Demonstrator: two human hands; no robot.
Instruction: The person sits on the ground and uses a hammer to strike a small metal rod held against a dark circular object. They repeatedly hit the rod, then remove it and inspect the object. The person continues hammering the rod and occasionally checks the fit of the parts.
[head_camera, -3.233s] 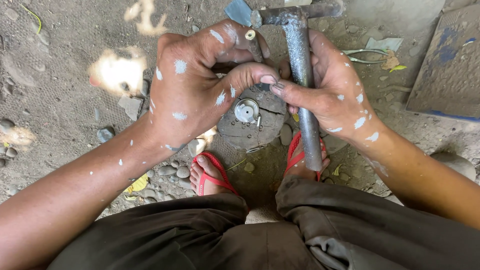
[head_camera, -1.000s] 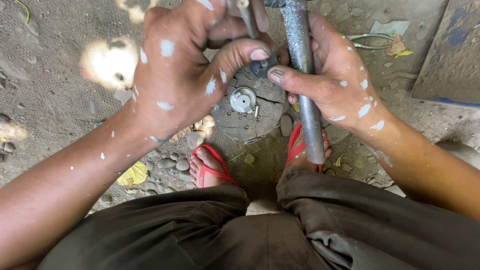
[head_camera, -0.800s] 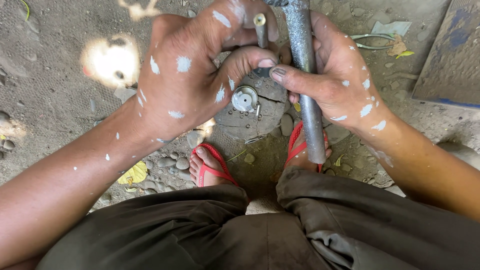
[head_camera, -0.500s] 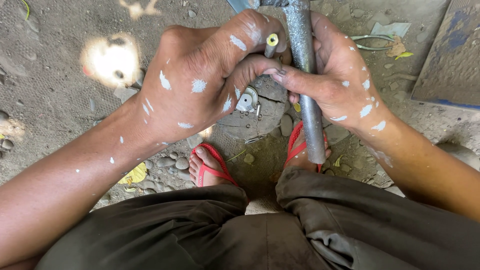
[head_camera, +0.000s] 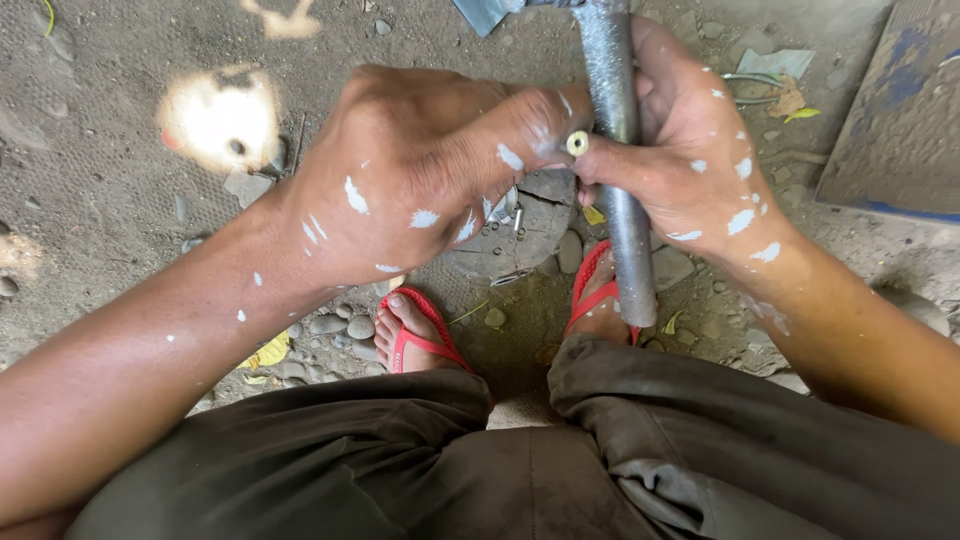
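At the far left a bright sun patch lies on the dusty ground, with scattered pebbles nearer in. The left hand, flecked with white paint, is clenched and reaches rightward; between thumb and forefinger it pinches a small pale ring-shaped piece, perhaps a washer or the end of a screw, held just against the grey metal pipe. The view is too tight to tell exactly which it is. That little part looks light, hard and easy to drop, so a fingertip pinch on its rim is the sensible hold.

Below the hands a flat round stone-like block sits on the ground, with a red sandal on the left foot near it and a second red sandal beside the pipe's lower end.

The pipe runs from the far edge down toward the right foot. It looks stiff, fairly heavy and smooth, likely to slip unless gripped around its shaft. The right hand is wrapped around it at mid-length, fingers closed firmly. Farther right lie a scrap of pale debris and a worn blue-stained board
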